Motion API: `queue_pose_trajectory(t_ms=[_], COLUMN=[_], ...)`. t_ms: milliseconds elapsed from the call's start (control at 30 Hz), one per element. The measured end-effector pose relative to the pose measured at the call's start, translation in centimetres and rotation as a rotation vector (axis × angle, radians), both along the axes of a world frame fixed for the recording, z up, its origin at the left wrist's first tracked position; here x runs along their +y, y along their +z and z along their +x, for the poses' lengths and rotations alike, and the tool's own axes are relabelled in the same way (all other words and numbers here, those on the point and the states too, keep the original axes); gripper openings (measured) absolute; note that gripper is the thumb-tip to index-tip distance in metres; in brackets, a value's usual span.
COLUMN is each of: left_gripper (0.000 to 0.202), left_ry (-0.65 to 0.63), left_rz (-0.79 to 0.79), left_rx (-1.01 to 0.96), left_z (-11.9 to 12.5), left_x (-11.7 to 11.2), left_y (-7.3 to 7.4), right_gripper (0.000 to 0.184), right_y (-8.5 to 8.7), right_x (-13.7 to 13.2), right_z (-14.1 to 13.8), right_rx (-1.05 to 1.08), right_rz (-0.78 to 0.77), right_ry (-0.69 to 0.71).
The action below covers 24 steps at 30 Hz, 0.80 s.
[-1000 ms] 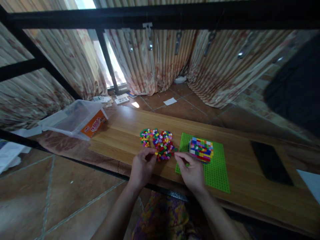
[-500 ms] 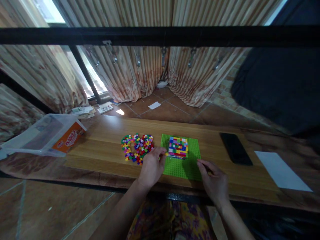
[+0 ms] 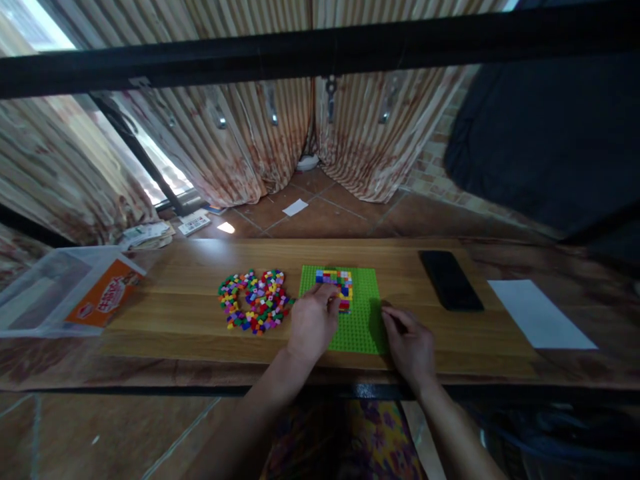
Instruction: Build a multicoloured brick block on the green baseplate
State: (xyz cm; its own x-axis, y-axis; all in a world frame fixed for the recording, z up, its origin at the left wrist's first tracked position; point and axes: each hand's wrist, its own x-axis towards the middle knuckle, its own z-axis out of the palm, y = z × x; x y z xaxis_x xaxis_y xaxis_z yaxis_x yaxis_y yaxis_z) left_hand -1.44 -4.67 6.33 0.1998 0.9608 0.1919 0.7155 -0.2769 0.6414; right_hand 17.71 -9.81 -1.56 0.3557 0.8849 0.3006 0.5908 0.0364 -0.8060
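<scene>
step: adding a brick to the brick block, frame centre on green baseplate | left hand fingers pressed on it | right hand curled, steadying baseplate | next: firm, square press

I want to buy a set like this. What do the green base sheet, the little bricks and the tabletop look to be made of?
Green base sheet: likely moulded plastic, matte, with a fine studded texture. Little bricks: probably hard plastic, in bright solid colours with blocky shapes. Tabletop: wood or wood-look laminate, smooth, with straight grain lines and plank seams.
</scene>
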Motion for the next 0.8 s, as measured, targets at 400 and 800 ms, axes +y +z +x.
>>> queue_pose_trajectory(t_ms=[400, 800], left_gripper=[0.014, 0.015], left_ry=[0.143, 0.201], left_rz=[-0.007, -0.046], left_rx=[0.203, 0.103], left_z=[2.6, 3.8], left_x=[-0.4, -1.3], left_y=[-0.7, -1.2], right_gripper=[0.026, 0.027], right_y=[0.1, 0.2], right_x=[-0.1, -0.1], right_z=[-0.1, -0.2], right_rx=[-0.076, -0.068], right_rz=[0.034, 0.029], right_ry=[0.036, 0.032])
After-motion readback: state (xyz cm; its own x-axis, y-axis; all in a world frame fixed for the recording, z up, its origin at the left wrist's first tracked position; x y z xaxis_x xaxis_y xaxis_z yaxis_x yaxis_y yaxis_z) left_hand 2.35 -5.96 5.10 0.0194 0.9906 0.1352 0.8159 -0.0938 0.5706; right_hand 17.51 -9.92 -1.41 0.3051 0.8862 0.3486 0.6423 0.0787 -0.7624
